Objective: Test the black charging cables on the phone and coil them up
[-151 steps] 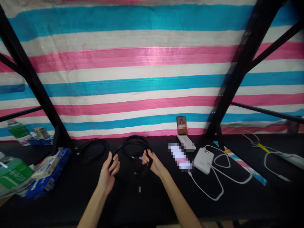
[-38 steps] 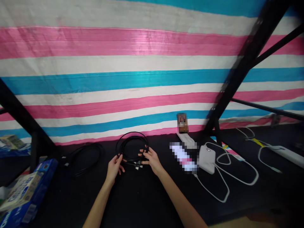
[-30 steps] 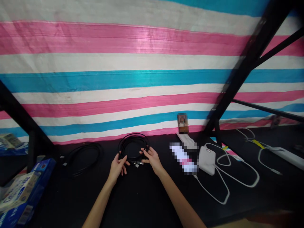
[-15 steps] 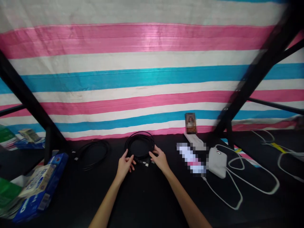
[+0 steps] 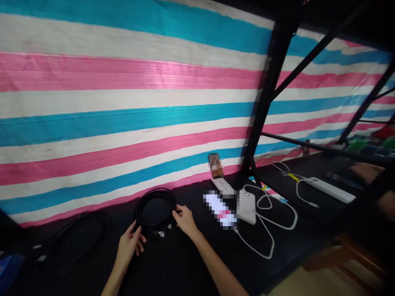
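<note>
A coiled black cable [image 5: 138,207] lies near the rear edge of the bench [image 5: 175,271], with its pale connectors [image 5: 161,234] directed toward the front edge. The left hand [image 5: 127,245] is positioned at the coil's left front rim, the right hand [image 5: 185,220] at its right rim; each shows a narrow thumb-to-index gap. Whether either grips the cable cannot be determined. A white device [image 5: 247,206] lies to the right, well apart.

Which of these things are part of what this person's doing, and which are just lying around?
Apparently in use:
- black cable coil, between left grip and right grip
- pale plug ends at its near edge

Apparently lying about:
- second black coil, left
- white block
- white cable
- long white bar
- blue item, left edge
</note>
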A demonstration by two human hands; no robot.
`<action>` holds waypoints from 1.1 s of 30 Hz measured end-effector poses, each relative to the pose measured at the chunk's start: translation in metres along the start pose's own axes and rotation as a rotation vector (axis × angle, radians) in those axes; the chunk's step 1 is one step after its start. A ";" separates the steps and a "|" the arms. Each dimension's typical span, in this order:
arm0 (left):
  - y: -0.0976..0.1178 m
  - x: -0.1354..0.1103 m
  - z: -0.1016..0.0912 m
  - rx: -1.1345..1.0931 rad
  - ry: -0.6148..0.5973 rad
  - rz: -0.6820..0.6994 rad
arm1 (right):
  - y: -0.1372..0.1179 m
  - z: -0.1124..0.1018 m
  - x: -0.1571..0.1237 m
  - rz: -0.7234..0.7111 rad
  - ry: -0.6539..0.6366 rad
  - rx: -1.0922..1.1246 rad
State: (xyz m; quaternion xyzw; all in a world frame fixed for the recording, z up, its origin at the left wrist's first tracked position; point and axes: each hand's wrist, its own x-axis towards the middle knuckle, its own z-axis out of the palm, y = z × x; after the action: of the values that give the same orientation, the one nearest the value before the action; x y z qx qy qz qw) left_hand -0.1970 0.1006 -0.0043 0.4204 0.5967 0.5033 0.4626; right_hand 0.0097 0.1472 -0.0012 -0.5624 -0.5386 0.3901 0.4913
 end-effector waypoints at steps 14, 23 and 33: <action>0.009 -0.003 -0.048 -0.027 0.599 0.268 | -0.009 -0.009 0.004 0.168 0.173 0.396; 0.009 -0.008 -0.030 0.111 0.414 0.294 | -0.009 -0.003 -0.001 0.087 0.143 0.454; 0.011 -0.022 -0.011 0.301 0.394 0.489 | -0.012 -0.004 -0.003 0.053 0.152 0.446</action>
State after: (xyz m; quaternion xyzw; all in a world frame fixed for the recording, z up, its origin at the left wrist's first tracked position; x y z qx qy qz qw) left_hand -0.2025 0.0787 0.0098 0.5092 0.6237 0.5771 0.1368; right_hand 0.0100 0.1428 0.0112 -0.4817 -0.3854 0.4689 0.6321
